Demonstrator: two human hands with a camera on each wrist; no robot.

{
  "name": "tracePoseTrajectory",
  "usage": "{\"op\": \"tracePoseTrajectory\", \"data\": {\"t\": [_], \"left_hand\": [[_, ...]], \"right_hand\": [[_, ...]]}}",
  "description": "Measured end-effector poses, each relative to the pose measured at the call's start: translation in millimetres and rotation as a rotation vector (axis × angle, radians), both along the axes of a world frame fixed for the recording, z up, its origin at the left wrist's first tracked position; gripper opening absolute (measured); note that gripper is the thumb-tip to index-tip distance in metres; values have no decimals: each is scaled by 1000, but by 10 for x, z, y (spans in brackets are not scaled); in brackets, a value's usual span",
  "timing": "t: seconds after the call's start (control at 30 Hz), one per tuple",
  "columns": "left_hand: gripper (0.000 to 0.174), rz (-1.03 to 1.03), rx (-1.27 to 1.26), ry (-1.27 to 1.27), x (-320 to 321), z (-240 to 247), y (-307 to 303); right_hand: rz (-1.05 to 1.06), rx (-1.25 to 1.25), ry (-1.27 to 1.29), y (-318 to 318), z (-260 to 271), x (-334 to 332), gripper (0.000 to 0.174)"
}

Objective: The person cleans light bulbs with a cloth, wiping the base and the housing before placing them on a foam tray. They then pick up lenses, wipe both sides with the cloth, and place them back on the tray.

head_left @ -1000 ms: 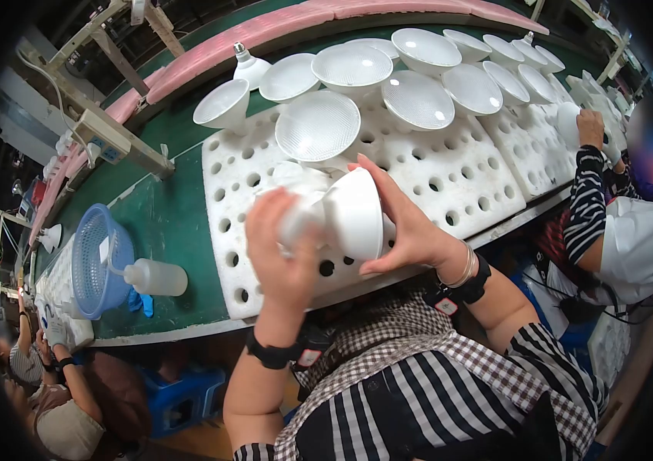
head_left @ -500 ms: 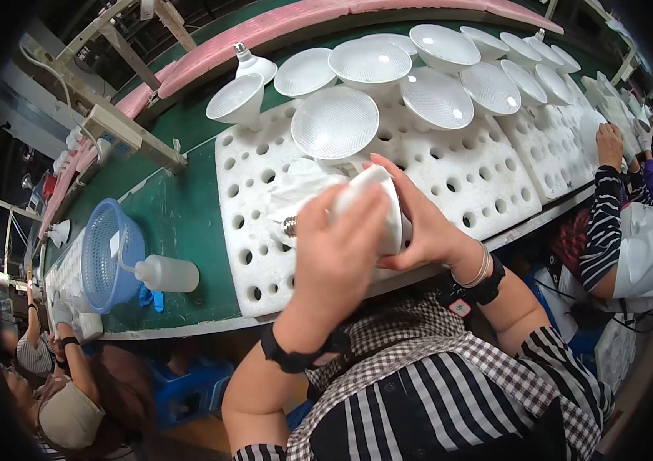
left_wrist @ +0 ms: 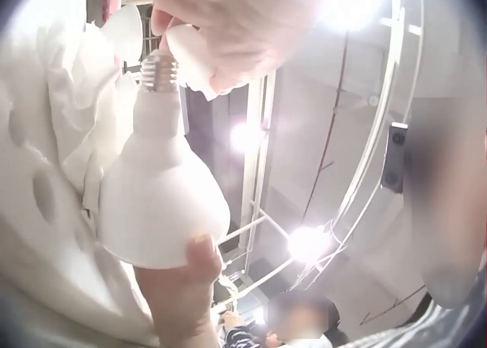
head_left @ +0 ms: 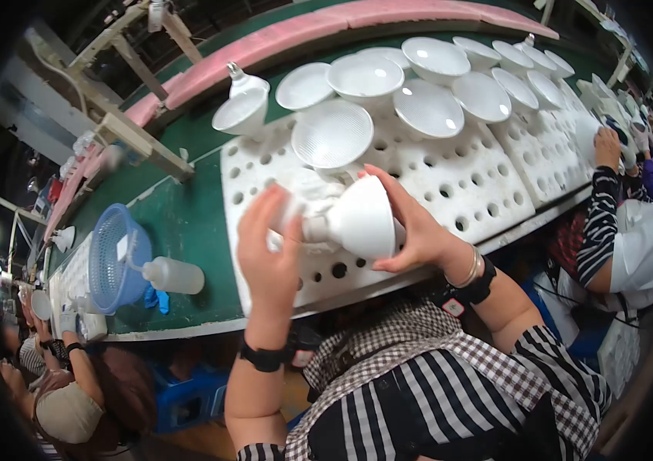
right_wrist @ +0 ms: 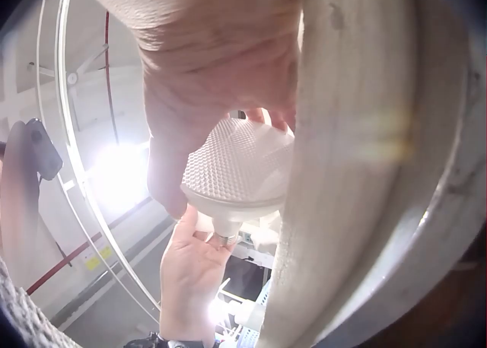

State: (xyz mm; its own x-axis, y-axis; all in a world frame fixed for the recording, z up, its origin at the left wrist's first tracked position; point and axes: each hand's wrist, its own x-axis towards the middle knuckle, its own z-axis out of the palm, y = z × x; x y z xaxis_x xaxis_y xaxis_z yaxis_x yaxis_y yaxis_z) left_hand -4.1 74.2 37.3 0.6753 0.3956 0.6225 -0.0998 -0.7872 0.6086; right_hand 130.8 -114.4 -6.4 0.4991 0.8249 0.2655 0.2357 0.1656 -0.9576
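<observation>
A white reflector light bulb [head_left: 366, 219] lies sideways in the air over the foam board, its metal screw base toward the left. My right hand [head_left: 428, 237] grips it around the wide rim, thumb on the near side. In the right wrist view the textured lens [right_wrist: 236, 165] faces up under the palm. My left hand [head_left: 269, 250], blurred, is at the screw base [left_wrist: 158, 73]; its fingers pinch a white cloth [left_wrist: 192, 55] there. Behind the bulb, a crumpled white cloth [left_wrist: 70, 116] lies on the foam.
Several finished-looking bulbs [head_left: 332, 134] stand lens-up in the holed white foam board [head_left: 449, 165]. Left on the green table are a blue basket [head_left: 115, 257] and a squeeze bottle [head_left: 176, 275]. Another person [head_left: 626, 238] works at the right, others at the left.
My left hand has gone from the bulb's white body, half a second ago, back left to its screw base. The right hand keeps its grip on the rim.
</observation>
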Motion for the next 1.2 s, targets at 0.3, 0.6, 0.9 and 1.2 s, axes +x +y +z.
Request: {"op": "tracePoseTrajectory", "data": {"t": [0.3, 0.6, 0.9, 1.2], "left_hand": [[19, -405, -40, 195, 202, 217, -152], [34, -687, -840, 73, 246, -232, -106], [41, -217, -110, -118, 3, -248, -625], [46, -254, 513, -187, -21, -82, -373]], "right_hand": [[-22, 6, -13, -67, 64, -134, 133], [48, 336, 590, -37, 240, -480, 120], [-51, 538, 959, -112, -253, -325, 90], [98, 390, 1118, -61, -128, -301, 91]]}}
